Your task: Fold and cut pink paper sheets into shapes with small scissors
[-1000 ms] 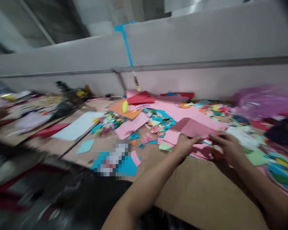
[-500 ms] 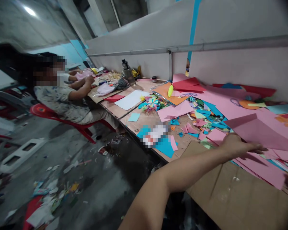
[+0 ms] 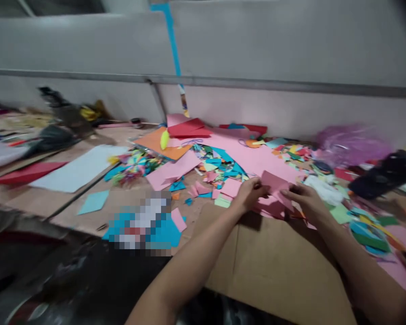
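A folded or bent sheet of pink paper (image 3: 276, 181) is held up between my two hands over the back part of a brown cardboard sheet (image 3: 274, 266). My left hand (image 3: 250, 193) pinches its left edge with fingers closed. On the other side, my right hand (image 3: 302, 197) grips the right edge between thumb and fingers. More pink paper pieces lie just under the hands. Left of my left hand are small pink paper squares (image 3: 230, 188) and green scraps. A large pink sheet (image 3: 250, 155) spreads out behind the held paper.
Paper scraps in many colours cover the table. A purple plastic bag (image 3: 353, 145), a dark object (image 3: 384, 174) and a tape roll (image 3: 370, 237) are at right. White paper (image 3: 81, 168) and a dark bottle (image 3: 66, 110) stand or lie left. A low partition (image 3: 257, 92) runs behind.
My view has turned right, and the seated co-worker is out of the frame. My right hand is now plainly visible, and both hands have the pink paper raised between them.
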Motion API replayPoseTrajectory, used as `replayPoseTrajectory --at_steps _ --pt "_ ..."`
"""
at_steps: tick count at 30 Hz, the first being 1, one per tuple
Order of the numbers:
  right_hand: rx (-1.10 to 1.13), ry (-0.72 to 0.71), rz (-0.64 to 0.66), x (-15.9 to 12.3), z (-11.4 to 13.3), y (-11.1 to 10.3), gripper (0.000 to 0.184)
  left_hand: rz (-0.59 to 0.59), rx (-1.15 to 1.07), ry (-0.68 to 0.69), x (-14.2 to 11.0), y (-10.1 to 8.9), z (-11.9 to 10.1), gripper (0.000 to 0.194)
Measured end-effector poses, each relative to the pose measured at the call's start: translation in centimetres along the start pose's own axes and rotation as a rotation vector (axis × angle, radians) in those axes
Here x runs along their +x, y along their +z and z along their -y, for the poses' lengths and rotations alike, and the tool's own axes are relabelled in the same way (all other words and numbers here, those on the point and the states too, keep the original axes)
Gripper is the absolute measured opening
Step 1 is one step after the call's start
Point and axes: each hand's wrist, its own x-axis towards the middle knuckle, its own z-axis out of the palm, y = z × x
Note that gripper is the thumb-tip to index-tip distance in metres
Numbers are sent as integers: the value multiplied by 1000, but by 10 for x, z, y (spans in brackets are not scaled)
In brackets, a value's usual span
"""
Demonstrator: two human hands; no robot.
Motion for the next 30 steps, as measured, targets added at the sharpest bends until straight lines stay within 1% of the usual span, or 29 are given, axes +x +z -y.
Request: replayPoseTrajectory --at_steps 1,2,3,8,13,16,18,21,25,28,30 --pt "55 45 35 -1 1 2 32 11 -7 -1 1 0 0 35" --pt "106 69 41 -3 3 4 34 25 -19 -11 0 1 -1 38" --pt "127 70 29 -4 4 6 35 39 -36 -20 -1 2 -2 40" --pt "182 34 -29 -8 5 12 38 -24 -105 -70 -10 9 -14 44" --pt "213 28 -51 -8 4 13 37 13 -42 -145 -12 9 -17 40" --pt "216 41 -44 -8 3 12 37 33 30 -118 -10 7 -14 37" --pt "219 36 -42 -8 2 13 37 26 72 -88 -9 7 -13 37" --pt "234 22 -61 -7 -1 15 38 1 82 -57 -9 7 -12 40" --pt "257 26 -92 -7 -1 18 38 30 117 -27 -10 7 -14 39" --pt "288 71 -30 -8 2 18 33 65 177 -28 -10 6 -15 37" --pt "362 121 10 -9 5 19 38 112 221 -25 -11 5 -15 35"
